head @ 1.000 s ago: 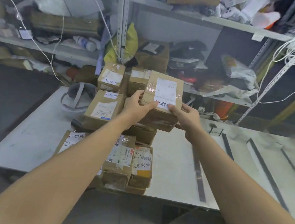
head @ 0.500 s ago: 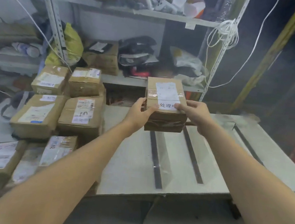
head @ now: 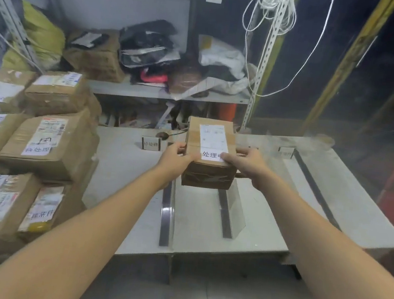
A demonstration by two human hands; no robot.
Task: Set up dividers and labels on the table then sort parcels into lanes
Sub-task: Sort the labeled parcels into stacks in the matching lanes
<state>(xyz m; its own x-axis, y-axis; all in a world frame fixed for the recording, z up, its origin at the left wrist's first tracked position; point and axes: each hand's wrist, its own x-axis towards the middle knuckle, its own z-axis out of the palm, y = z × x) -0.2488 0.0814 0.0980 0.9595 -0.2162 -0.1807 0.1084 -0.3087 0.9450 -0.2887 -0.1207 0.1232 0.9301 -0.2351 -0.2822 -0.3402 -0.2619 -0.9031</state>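
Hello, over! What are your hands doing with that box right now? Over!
Left hand and right hand grip the parcel. It hangs over the lane between two dividers. Lane clear.

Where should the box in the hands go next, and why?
Probably straight down. Both hands, left and right, hold the cardboard parcel above the lane between two dark divider strips, with nothing lying there. Its white sticker likely matches that lane, though its label card is hidden.
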